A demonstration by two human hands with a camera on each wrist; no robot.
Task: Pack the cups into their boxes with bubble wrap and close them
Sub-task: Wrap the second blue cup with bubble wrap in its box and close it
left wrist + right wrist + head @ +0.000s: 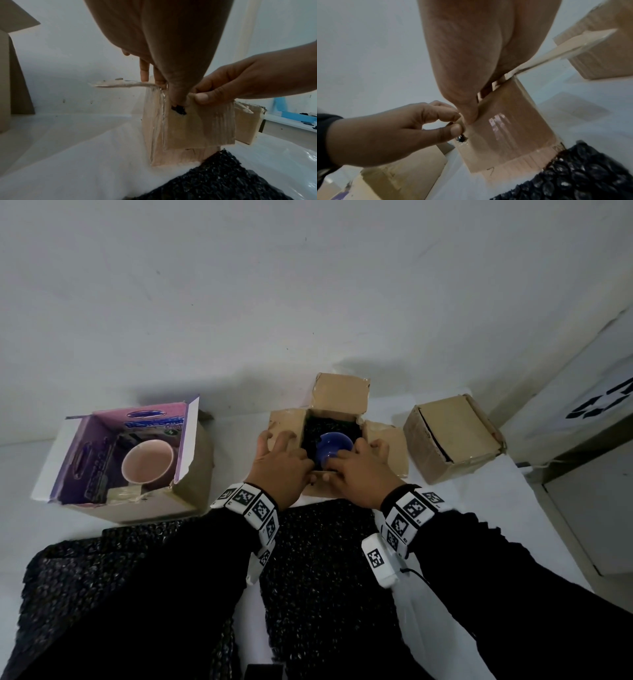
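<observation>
A blue cup (334, 451) sits on black bubble wrap (329, 424) inside the open middle brown box (340, 398). Its near flap (200, 124) hangs down the front wall. My left hand (284, 460) pinches that flap's left corner between thumb and forefinger, while its other fingers rest on the left flap. My right hand (352, 467) grips the flap's top edge (505, 128), thumb outside and fingers inside by the cup. A pink cup (147, 462) stands in the open purple-lined box (191, 487) at the left.
A closed brown box (452, 433) stands at the right, close to the middle box. A large sheet of black bubble wrap (318, 559) lies on the white table under my forearms. A white wall runs behind the boxes, and a white cabinet (582, 474) is at the far right.
</observation>
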